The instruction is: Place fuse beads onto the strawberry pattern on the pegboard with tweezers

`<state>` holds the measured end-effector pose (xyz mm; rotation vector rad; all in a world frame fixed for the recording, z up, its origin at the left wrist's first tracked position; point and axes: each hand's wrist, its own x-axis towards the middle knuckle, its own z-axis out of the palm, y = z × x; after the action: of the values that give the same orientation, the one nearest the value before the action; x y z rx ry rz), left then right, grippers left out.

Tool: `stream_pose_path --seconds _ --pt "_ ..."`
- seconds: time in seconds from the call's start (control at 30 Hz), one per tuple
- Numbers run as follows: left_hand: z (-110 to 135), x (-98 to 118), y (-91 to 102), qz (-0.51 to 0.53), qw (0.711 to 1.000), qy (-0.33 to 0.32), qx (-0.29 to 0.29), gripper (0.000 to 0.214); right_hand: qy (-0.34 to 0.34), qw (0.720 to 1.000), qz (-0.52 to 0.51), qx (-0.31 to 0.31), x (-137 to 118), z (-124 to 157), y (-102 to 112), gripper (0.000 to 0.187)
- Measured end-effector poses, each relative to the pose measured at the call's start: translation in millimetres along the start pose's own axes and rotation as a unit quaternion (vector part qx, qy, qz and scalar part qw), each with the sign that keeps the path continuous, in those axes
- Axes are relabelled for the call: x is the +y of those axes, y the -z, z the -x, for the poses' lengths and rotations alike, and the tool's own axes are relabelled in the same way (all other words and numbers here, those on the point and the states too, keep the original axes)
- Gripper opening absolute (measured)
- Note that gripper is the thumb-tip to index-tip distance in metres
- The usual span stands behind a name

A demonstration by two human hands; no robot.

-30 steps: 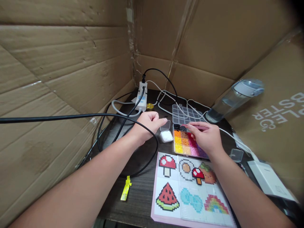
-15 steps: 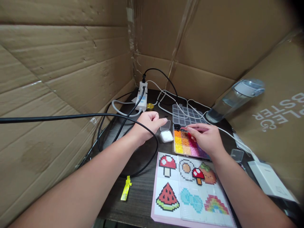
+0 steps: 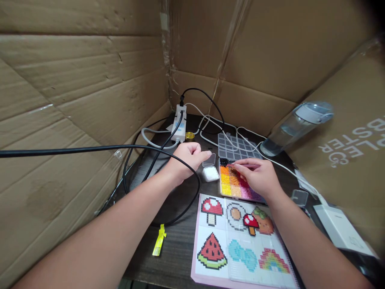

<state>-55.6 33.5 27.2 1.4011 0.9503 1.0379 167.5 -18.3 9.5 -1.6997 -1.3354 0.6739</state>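
Observation:
My right hand pinches pink tweezers, whose tips point left into the black beads at the back corner of a bead box. Orange, yellow, brown and pink beads fill its other compartments, and my hand covers part of the right side. My left hand is closed in a loose fist, thumb stretched toward the raised lid of a small clear box of white beads. The inside of that fist is hidden. In front lies a pattern sheet, with a clear pegboard and a small bead mushroom on it.
A black cable loops across my left forearm. Behind stand a power strip, a gold tin and the bead box's divided lid. A water bottle and white charger are right; cardboard walls surround the table.
My right hand and the tweezers have shifted slightly left and down over the black beads. My left hand stays almost where it was.

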Motion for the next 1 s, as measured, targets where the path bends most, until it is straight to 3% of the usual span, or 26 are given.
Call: stream_pose_path --seconds 0.57,1.0 --pt "1.1 0.9 -0.6 0.004 1.0 0.007 0.001 0.048 0.007 1.0 0.006 -0.001 -3.0 0.9 -0.1 0.022" --pt "1.1 1.0 -0.4 0.007 1.0 0.009 -0.002 0.048 -0.01 1.0 -0.013 -0.001 -3.1 1.5 0.4 0.032"
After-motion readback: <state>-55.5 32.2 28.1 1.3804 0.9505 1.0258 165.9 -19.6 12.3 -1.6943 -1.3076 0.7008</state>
